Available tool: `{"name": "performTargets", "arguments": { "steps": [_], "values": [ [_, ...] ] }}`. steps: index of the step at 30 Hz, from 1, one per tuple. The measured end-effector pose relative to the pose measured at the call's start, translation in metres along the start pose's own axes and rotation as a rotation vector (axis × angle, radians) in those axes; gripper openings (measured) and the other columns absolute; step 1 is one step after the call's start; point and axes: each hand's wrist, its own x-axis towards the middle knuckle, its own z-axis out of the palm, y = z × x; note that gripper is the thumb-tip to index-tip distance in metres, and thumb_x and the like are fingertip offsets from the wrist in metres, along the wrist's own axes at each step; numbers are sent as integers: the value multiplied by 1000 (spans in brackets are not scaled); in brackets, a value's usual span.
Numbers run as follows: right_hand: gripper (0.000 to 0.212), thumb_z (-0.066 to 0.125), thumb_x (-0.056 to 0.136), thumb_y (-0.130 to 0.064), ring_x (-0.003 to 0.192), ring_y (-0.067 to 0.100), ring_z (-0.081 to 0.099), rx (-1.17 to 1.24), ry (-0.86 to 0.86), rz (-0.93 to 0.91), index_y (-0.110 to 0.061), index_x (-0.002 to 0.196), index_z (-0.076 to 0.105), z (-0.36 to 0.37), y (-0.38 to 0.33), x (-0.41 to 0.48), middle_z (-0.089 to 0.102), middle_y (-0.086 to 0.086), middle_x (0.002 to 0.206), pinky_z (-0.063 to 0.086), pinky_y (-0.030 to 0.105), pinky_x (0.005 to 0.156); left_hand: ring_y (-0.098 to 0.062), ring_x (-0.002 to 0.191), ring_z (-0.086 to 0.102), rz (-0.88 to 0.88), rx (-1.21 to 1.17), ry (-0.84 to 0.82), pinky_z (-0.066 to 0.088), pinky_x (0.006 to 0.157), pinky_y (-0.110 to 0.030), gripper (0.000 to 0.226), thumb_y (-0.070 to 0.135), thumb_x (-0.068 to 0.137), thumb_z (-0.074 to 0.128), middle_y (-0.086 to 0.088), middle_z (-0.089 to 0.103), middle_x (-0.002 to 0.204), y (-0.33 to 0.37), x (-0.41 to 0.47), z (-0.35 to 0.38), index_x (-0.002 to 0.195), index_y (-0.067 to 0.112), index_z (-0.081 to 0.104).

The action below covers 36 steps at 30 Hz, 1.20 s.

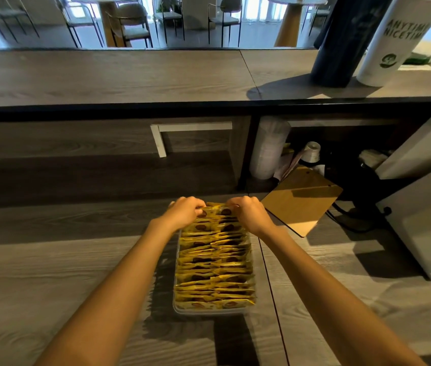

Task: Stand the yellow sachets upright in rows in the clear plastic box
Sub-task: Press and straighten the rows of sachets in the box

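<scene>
Your left hand (184, 212) and right hand (250, 213) are both at the far end of the clear plastic box (210, 310), fingers curled down and pinched on the top edges of the last yellow sachets (214, 262) there. The hands sit side by side, left on the left row, right on the right row, approx. level w/ each other, so neither is nearer. Whether each grips one sachet or several, can't tell; fingertips are hidden behind the knuckles.

The box lies straight ahead between your forearms, long axis running away from you, near end by your elbows, far end under your hands. Inside: two rows of sachets side by side, standing on edge and leaning, packed from near wall to far end. It looks close to full; judging by that, the work left is at the far end, i.e. right where you're holding.

The box rests on a grey wood-grain tabletop (50, 273). Just right of your right hand, a brown board (300, 200) lies flat, apart from the box. Further out, a raised counter (129, 75) carries a white paper cup (396, 40) and a dark cylinder (346, 40) at far right.
</scene>
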Motion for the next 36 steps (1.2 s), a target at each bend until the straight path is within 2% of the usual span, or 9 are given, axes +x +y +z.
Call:
{"name": "performTargets", "arguments": {
  "steps": [4, 7, 10, 13, 15, 17, 21, 30, 36],
  "values": [
    [28, 49, 92, -7, 105, 30, 61, -6, 50, -12, -10, 116, 63, 3, 1, -5, 65, 13, 113, 52, 38, 87, -23, 114, 55, -6, -46, 62, 42, 101, -45, 26, 19, 95, 49, -6, 63, 116, -2, -3, 7, 117, 18, 61],
    [39, 54, 89, -6, 118, 25, 53, 37, 219, -14, -12, 127, 56, 3, 5, -16, 57, 8, 127, 45, 34, 96, -22, 123, 46, -6, -48, 302, 38, 106, -39, 36, 17, 95, 47, -5, 53, 129, -4, -14, 10, 131, 17, 50],
    [45, 49, 93, -8, 136, 19, 36, 37, 228, -57, -15, 138, 44, 9, 4, -31, 44, 3, 145, 28, 31, 112, -18, 134, 36, 53, 33, 467, 26, 111, -33, 41, 13, 98, 37, -3, 43, 143, -4, -31, 24, 139, 16, 39],
    [47, 36, 100, -23, 145, 13, 17, 20, 117, -80, -19, 146, 28, 19, -2, -39, 26, -1, 155, 7, 32, 118, -14, 146, 12, 85, 136, 361, 9, 118, -33, 46, 22, 102, 26, -2, 17, 157, -1, -46, 47, 147, 18, 20],
    [51, 27, 101, -32, 147, 12, 6, -29, 28, -57, -20, 149, 15, 26, -5, -42, 12, -2, 159, 1, 35, 119, -13, 146, -6, 50, 161, 250, 0, 118, -38, 50, 31, 102, 18, 1, -4, 158, -3, -49, 59, 149, 20, 5],
    [55, 21, 101, -37, 147, 12, -5, -106, -40, -31, -20, 150, 3, 32, -4, -42, -2, -2, 159, -2, 39, 118, -11, 144, -16, 23, 129, 193, -5, 117, -42, 53, 36, 101, 14, 4, -15, 157, -5, -45, 61, 148, 22, -4],
    [56, 16, 100, -42, 146, 13, -13, -150, -82, 20, -22, 149, -3, 30, -2, -33, -11, -4, 158, -5, 45, 117, -13, 143, -19, 8, 114, 166, -7, 117, -44, 54, 41, 100, 13, 7, -16, 156, -10, -33, 55, 148, 27, -7],
    [55, 13, 100, -42, 146, 19, -12, -219, -83, 90, -21, 150, 1, 25, -6, -5, -11, -3, 159, -5, 50, 116, -18, 145, -15, -19, 167, 150, -5, 116, -48, 52, 40, 100, 11, 5, -15, 157, -7, -13, 40, 148, 28, -5],
    [55, 19, 101, -38, 147, 19, -8, -144, -30, 68, -18, 150, 2, 18, -8, -14, -6, 1, 159, -3, 49, 117, -19, 145, -16, 14, 176, 136, -7, 116, -48, 53, 38, 101, 15, 1, -16, 157, -5, -16, 32, 149, 26, -4]
  ]
}}
